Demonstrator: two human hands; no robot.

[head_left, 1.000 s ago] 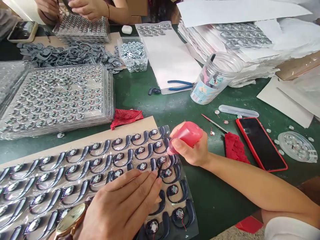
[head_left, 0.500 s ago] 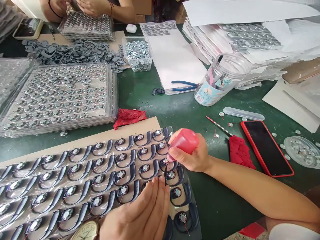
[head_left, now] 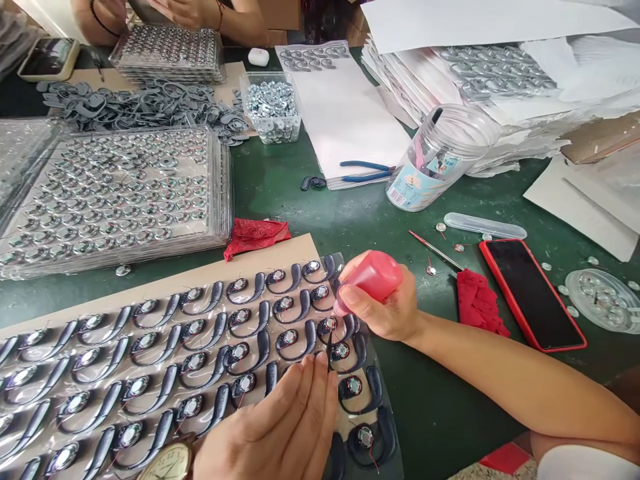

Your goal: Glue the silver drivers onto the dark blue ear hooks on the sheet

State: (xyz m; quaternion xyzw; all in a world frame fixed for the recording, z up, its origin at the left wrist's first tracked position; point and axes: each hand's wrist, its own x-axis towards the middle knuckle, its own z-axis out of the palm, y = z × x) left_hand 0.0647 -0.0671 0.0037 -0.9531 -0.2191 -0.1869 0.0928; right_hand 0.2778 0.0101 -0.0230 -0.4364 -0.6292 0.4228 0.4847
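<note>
My right hand (head_left: 387,307) is closed around a translucent red squeeze bottle (head_left: 375,275), its nozzle end pointing down at an ear-hook part (head_left: 327,325) near the right edge of a clear plastic sheet. Just below, my left hand (head_left: 285,420) is closed on dark pointed tweezers (head_left: 329,343); only their thin tip shows, touching or very near that same part. Rows of black ear-hook parts (head_left: 245,357) fill the sheet, each with a small round silver speaker and fine red wires. Brown cardboard (head_left: 280,255) lies beneath it.
Stacked trays of speakers (head_left: 223,200) stand at left, behind a red cloth (head_left: 257,235). Blue pliers (head_left: 367,172), a tilted plastic jar (head_left: 425,173), a red-handled pointed tool (head_left: 435,249) and a red-cased phone (head_left: 533,293) lie on the right. Across the table, another person's hands (head_left: 185,10) work.
My left hand has moved right and turned more upright, uncovering parts on its left. The bottle in my right hand has shifted slightly lower, staying by the same spot.
</note>
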